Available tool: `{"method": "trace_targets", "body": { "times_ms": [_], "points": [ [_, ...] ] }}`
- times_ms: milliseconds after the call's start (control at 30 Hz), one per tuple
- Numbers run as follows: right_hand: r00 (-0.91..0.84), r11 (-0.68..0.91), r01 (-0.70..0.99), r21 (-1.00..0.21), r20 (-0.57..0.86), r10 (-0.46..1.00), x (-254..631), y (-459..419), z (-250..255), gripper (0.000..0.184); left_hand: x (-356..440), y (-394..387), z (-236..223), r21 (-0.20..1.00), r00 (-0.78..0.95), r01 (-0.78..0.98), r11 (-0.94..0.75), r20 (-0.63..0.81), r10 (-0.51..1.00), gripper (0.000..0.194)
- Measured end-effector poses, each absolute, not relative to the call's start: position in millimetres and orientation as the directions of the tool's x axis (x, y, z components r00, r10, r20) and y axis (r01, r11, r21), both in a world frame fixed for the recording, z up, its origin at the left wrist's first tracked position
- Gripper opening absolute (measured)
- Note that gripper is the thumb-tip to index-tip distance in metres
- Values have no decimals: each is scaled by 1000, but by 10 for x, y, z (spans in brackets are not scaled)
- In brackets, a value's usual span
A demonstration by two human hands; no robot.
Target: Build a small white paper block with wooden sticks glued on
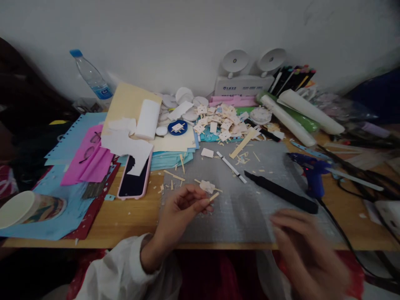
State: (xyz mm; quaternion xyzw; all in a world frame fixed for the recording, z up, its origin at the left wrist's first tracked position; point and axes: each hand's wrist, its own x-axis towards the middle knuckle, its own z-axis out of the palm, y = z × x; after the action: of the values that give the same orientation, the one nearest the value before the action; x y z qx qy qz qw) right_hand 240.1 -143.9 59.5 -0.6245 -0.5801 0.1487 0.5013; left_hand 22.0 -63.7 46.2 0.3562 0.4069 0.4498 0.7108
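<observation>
Between thumb and fingers of my left hand [187,204] is a small wooden stick [214,196]. Just beyond the fingertips is a small pale paper piece [207,186] with thin sticks poking out; whether my fingers touch it I cannot tell. My right hand [308,246] is over the front edge of the grey cutting mat [225,229], smeared by motion. A black utility knife [283,191] lies beyond it, with a white pen-like stick [231,167] to its left. A blue glue gun [313,171] with a small red light rests at the right.
Many small card pieces with sticks [225,121] are heaped at the back. A phone [136,177], a paper cup [33,208] and a water bottle [90,75] stand or lie leftward. White rolls [309,110] and a double-headed lamp [245,85] are behind. The glue gun's cord [339,233] runs forward.
</observation>
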Motion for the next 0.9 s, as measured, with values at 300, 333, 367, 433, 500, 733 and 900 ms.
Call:
{"method": "trace_targets", "body": {
  "times_ms": [300, 333, 367, 433, 500, 733, 900],
  "points": [
    [-51, -29, -207, -978, -19, 998, 1836, -1192, 331, 10, 385, -876, 414, 779, 382, -453, 434, -270, 884, 20],
    [-54, -59, -248, -967, -48, 997, 1842, -1224, 304, 8, 397, -888, 393, 782, 385, -441, 440, -278, 880, 21],
    [-58, -88, -278, -957, -75, 995, 1853, -1255, 276, 6, 410, -897, 373, 784, 393, -429, 449, -286, 874, 22],
    [-73, -145, -321, -936, -128, 989, 1880, -1302, 227, 4, 438, -907, 345, 783, 417, -407, 471, -299, 858, 24],
    [-83, -186, -346, -920, -167, 982, 1912, -1311, 200, 4, 457, -893, 341, 782, 453, -388, 488, -299, 840, 27],
    [2, -148, -295, -944, -156, 988, 2091, -958, 390, 21, 264, -388, 403, 982, 411, 184, -36, -43, 911, 16],
    [0, -164, -268, -949, -170, 985, 2206, -563, 576, 20, 139, 94, 338, 707, 602, 517, -483, 100, 792, 25]
  ]
}}
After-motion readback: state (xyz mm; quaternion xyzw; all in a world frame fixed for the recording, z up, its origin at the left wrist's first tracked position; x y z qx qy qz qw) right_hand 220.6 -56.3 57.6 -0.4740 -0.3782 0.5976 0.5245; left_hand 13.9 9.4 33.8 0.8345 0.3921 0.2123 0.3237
